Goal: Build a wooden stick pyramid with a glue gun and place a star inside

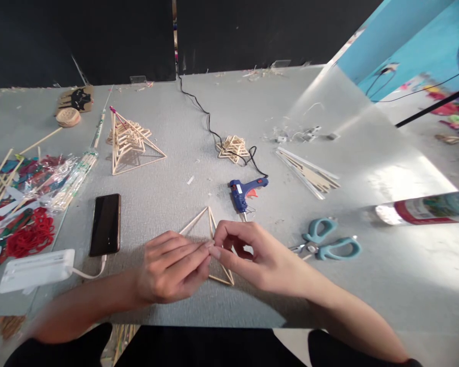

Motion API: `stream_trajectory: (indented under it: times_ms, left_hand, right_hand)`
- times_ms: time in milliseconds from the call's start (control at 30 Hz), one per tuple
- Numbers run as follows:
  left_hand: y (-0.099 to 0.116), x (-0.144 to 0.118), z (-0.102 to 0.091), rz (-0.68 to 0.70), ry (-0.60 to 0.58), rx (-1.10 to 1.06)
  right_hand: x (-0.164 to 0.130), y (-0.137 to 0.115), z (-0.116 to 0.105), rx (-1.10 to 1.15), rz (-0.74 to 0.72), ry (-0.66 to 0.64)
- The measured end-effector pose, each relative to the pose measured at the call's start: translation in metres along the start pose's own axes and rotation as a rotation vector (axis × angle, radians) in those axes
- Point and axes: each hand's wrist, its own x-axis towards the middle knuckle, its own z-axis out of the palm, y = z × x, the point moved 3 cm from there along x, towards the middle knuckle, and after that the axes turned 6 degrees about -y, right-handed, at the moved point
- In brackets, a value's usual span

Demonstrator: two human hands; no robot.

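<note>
While its apex points away from the person toward the far edge of the table, the stick triangle lies flat with its long axis running from that tip back toward the near edge; one lower corner shows at the right, the other is hidden under the hands. It sits on a grey felt-like table strewn with scraps, backed by a dark wall, with a blue panel at the upper right.

Both hands meet over the triangle's middle. The left hand has its fingers held straight and pressed together, tips touching a stick. The right hand pinches thumb against forefinger at the same spot, the other fingers curled.

Just beyond lies a blue glue gun on a black cord. Teal scissors lie to the right, a black phone and white power bank to the left, and a finished stick pyramid farther back.
</note>
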Motion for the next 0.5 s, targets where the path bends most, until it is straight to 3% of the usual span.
stream_trajectory:
  times_ms: [200, 300, 400, 500]
  left_hand:
    - [0.0, 0.0, 0.0, -0.015, -0.001, -0.03]
    - [0.0, -0.002, 0.002, -0.027, -0.008, -0.035]
    - [-0.001, -0.007, 0.004, -0.042, -0.004, -0.049]
    - [-0.002, -0.014, 0.006, -0.042, -0.014, -0.045]
  right_hand:
    - [0.0, -0.007, 0.003, -0.022, 0.015, -0.016]
    - [-0.007, -0.021, -0.005, -0.139, -0.058, 0.01]
    - [-0.022, -0.026, -0.034, -0.395, -0.168, 0.238]
    - [-0.034, 0.002, -0.077, -0.825, -0.086, 0.454]
